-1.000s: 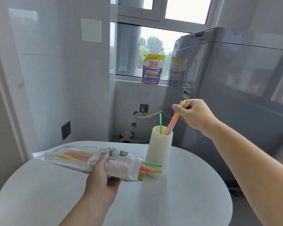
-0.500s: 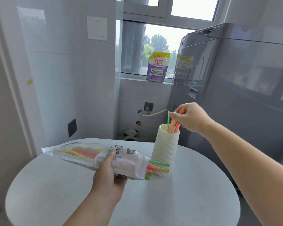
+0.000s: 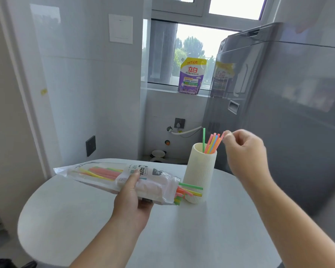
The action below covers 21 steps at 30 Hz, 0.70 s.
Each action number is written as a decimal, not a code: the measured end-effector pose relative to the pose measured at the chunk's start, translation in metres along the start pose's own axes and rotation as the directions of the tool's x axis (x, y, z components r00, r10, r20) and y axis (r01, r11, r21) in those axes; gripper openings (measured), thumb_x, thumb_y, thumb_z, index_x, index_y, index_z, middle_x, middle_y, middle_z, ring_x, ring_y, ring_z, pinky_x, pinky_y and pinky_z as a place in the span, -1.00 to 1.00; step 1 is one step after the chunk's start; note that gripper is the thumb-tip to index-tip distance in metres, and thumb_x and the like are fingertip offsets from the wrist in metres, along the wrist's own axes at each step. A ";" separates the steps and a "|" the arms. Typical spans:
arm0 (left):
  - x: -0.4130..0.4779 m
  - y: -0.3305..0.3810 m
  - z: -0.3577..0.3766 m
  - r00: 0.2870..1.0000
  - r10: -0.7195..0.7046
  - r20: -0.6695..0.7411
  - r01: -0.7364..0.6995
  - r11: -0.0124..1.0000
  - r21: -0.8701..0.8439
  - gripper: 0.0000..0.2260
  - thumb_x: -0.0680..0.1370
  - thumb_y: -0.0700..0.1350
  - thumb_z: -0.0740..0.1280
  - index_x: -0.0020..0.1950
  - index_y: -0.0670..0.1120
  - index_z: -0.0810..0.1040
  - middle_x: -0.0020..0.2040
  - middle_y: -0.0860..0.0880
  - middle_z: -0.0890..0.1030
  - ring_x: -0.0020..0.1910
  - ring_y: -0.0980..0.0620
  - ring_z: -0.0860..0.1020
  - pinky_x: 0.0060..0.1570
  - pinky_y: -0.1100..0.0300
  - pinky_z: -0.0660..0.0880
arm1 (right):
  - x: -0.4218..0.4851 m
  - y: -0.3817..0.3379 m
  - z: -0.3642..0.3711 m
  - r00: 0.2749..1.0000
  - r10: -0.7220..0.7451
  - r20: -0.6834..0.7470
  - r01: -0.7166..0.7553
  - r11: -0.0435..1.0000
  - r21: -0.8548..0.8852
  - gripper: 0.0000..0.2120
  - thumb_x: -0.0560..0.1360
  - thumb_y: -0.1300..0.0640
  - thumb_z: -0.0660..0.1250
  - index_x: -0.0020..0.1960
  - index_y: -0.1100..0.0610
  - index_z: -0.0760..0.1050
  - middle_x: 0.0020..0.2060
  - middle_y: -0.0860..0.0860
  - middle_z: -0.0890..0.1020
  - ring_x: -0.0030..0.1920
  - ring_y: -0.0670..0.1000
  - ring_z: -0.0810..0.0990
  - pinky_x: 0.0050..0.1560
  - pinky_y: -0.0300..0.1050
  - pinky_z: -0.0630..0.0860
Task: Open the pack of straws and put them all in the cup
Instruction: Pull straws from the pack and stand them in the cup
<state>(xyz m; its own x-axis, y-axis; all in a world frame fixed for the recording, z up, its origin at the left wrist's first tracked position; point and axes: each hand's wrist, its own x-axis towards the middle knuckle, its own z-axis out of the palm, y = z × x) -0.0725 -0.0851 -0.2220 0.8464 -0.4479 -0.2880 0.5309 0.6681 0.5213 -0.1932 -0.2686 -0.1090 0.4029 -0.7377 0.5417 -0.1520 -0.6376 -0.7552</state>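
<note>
A cream ribbed cup (image 3: 199, 176) stands upright on the white table (image 3: 201, 235). Several coloured straws (image 3: 211, 142) stand inside it and lean to the right. My right hand (image 3: 244, 151) hovers just right of their tops with loosely curled fingers, its fingertips close to the rightmost straw and nothing in its grip. My left hand (image 3: 132, 196) grips the clear straw pack (image 3: 104, 175) around its middle, holding it level above the table. More straws (image 3: 188, 191) poke out of the pack's open right end, in front of the cup's base.
A grey washing machine (image 3: 278, 113) stands close behind and to the right of the table. A purple detergent pouch (image 3: 191, 76) sits on the window sill. The tiled wall with sockets lies behind the table on the left.
My right hand lowered a bunch of straws into the cup, let them go and drew back to the right. The left hand kept holding the pack.
</note>
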 end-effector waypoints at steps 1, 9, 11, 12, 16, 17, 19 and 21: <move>0.000 0.001 0.000 1.000 0.005 -0.002 -0.005 1.000 0.002 -0.79 0.55 -0.14 0.45 0.18 -0.05 0.62 -0.02 -0.08 0.77 -0.10 -0.03 0.76 -0.27 0.04 0.68 | -0.015 0.004 0.005 0.996 0.034 0.083 -0.034 0.999 -0.002 -0.63 0.58 -0.05 0.26 -0.29 0.15 0.51 -0.51 -0.08 0.50 -0.50 -0.10 0.39 -0.45 -0.22 0.31; -0.002 0.005 0.003 0.998 0.062 -0.009 -0.062 0.998 0.015 -0.73 0.54 -0.10 0.47 0.24 -0.06 0.62 0.07 -0.07 0.76 0.00 -0.03 0.74 -0.09 0.02 0.67 | -0.077 0.022 0.031 0.772 0.317 0.551 -0.394 0.919 0.024 -0.57 0.61 -0.25 0.13 -0.04 0.06 0.56 -0.27 0.06 0.63 -0.43 -0.07 0.50 -0.43 -0.23 0.41; -0.004 0.003 0.004 0.998 0.062 -0.014 -0.062 0.998 0.013 -0.73 0.54 -0.11 0.48 0.22 -0.06 0.62 0.07 -0.07 0.76 -0.01 -0.04 0.75 -0.09 0.02 0.68 | -0.083 0.023 0.037 0.788 0.287 0.546 -0.365 0.930 0.038 -0.62 0.60 -0.23 0.18 -0.06 0.04 0.56 -0.29 0.04 0.64 -0.45 -0.08 0.50 -0.47 -0.28 0.40; -0.005 0.002 0.005 0.998 0.064 -0.015 -0.063 0.998 0.014 -0.74 0.54 -0.11 0.48 0.22 -0.06 0.62 0.07 -0.08 0.76 -0.02 -0.04 0.75 -0.11 0.02 0.69 | -0.086 0.023 0.040 0.794 0.268 0.545 -0.362 0.929 0.072 -0.66 0.60 -0.20 0.21 -0.08 0.04 0.57 -0.32 0.03 0.64 -0.47 -0.08 0.48 -0.48 -0.28 0.40; -0.005 0.002 0.005 0.998 0.065 -0.025 -0.065 0.998 0.011 -0.72 0.54 -0.11 0.48 0.25 -0.07 0.62 0.09 -0.08 0.76 -0.01 -0.03 0.75 -0.17 0.03 0.70 | -0.091 0.022 0.048 0.827 0.211 0.521 -0.369 0.903 0.221 -0.77 0.63 0.04 0.27 -0.15 0.07 0.58 -0.48 -0.08 0.56 -0.51 -0.10 0.41 -0.47 -0.21 0.35; -0.005 0.004 0.004 0.997 0.067 -0.032 -0.067 0.998 0.006 -0.71 0.54 -0.12 0.48 0.25 -0.06 0.62 0.08 -0.07 0.76 -0.03 -0.03 0.75 -0.20 0.03 0.70 | -0.090 0.023 0.048 0.839 0.210 0.502 -0.359 0.907 0.219 -0.76 0.64 0.05 0.27 -0.17 0.06 0.58 -0.51 -0.10 0.54 -0.52 -0.11 0.40 -0.46 -0.20 0.34; -0.003 0.010 0.003 0.996 0.076 -0.043 -0.077 0.997 -0.006 -0.71 0.55 -0.12 0.48 0.26 -0.05 0.61 0.05 -0.05 0.76 -0.08 0.00 0.75 -0.27 0.06 0.68 | -0.085 0.026 0.045 0.855 0.216 0.471 -0.347 0.914 0.209 -0.75 0.63 0.02 0.28 -0.18 0.05 0.58 -0.54 -0.12 0.50 -0.52 -0.12 0.38 -0.46 -0.19 0.33; -0.002 0.015 0.002 0.995 0.089 -0.044 -0.089 0.996 -0.008 -0.71 0.56 -0.11 0.46 0.28 -0.04 0.60 0.05 -0.05 0.76 -0.12 0.02 0.75 -0.32 0.09 0.66 | -0.081 0.030 0.040 0.871 0.213 0.443 -0.327 0.924 0.198 -0.76 0.63 0.01 0.29 -0.16 0.05 0.60 -0.56 -0.16 0.47 -0.53 -0.13 0.36 -0.49 -0.22 0.31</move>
<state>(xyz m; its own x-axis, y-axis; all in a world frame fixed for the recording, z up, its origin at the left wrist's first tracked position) -0.0663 -0.0751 -0.2119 0.8911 -0.3604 -0.2758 0.4538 0.7098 0.5387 -0.1938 -0.2191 -0.1899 0.7184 -0.6799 0.1470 -0.0938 -0.3040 -0.9480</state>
